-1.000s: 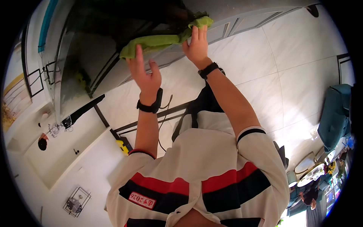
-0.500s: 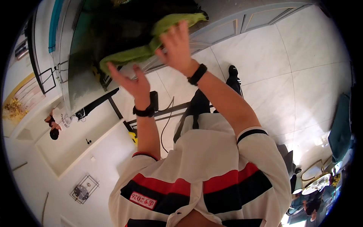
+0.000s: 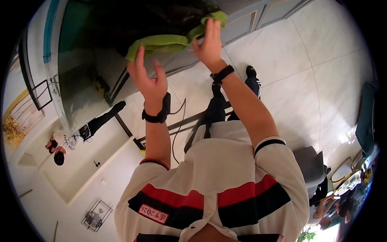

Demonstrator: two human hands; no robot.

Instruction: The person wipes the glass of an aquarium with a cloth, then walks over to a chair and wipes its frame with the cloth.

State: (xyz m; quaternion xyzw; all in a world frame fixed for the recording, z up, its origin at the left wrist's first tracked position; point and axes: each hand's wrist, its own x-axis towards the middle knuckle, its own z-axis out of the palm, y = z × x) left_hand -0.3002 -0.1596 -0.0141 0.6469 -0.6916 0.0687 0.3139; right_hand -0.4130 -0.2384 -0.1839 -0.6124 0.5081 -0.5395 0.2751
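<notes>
A green cloth (image 3: 165,42) lies bunched in a long strip along the near edge of a dark, glossy surface (image 3: 109,24). My left hand (image 3: 149,82) has its fingertips on the cloth's left end, with fingers stretched out and the thumb apart from the cloth. Toward the right end, my right hand (image 3: 210,46) presses the cloth between its straight fingers and its thumb. Part of the cloth is hidden behind the right fingers. Each wrist wears a dark band.
Grey cabinet panels (image 3: 242,26) run along the right of the dark surface. Pale floor tiles (image 3: 282,68) spread below. A thin black cable (image 3: 177,137) hangs near my left arm. A person in a white shirt (image 3: 64,139) is at the left. A grey chair (image 3: 308,165) stands at the right.
Both hands and the cloth have shifted to the right. The cloth's left end has moved up and right, and my left fingers are less spread.
</notes>
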